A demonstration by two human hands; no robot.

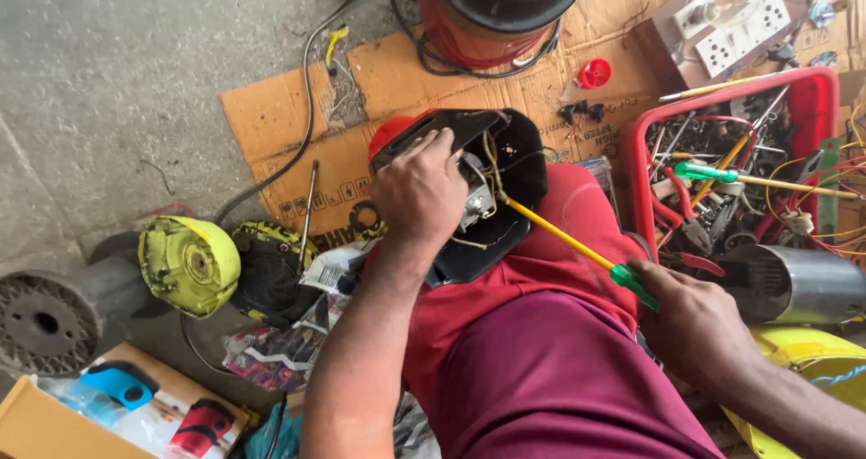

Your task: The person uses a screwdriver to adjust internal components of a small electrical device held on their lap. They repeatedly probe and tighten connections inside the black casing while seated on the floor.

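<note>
My left hand (419, 191) grips the top of a red and black appliance housing (519, 157) that rests open on my knee, with a metal motor and wires showing inside. My right hand (690, 319) holds a screwdriver (577, 247) with a yellow shaft and green handle. Its tip reaches into the housing next to the motor. My legs in dark red trousers (550, 369) fill the lower middle of the view.
A red crate (645, 130) full of tools and wires stands at the right, with a metal cylinder (798, 283) in front. A yellow-green motor part (189, 265), a grey wheel (45, 319), a socket board (722, 26) and a red drum (492, 13) lie around on cardboard.
</note>
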